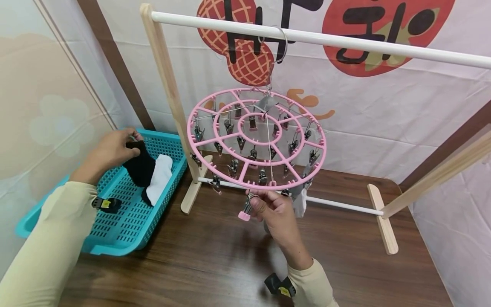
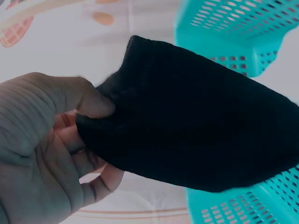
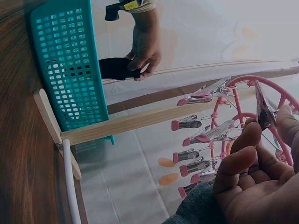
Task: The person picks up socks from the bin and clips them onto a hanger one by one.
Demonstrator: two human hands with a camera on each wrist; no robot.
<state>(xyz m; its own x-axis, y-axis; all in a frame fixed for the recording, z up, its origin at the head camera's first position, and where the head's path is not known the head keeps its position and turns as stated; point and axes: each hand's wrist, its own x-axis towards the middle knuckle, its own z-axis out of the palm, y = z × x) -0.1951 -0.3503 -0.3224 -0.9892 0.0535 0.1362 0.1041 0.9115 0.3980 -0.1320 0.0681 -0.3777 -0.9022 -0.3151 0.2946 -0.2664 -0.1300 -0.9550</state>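
Observation:
My left hand pinches a black sock by one end between thumb and fingers, over the turquoise basket. In the left wrist view the black sock stretches out flat from the thumb. A white sock lies in the basket, beside the black one. At the near rim of a round pink clip hanger, my right hand grips a metal clip with pink tips. Further metal clips hang from the hanger's rings.
The hanger hooks over a white rail on a wooden-legged stand. A grey and white cloth hangs behind the right hand; grey fabric also shows in the right wrist view. A printed backdrop rises behind the brown tabletop.

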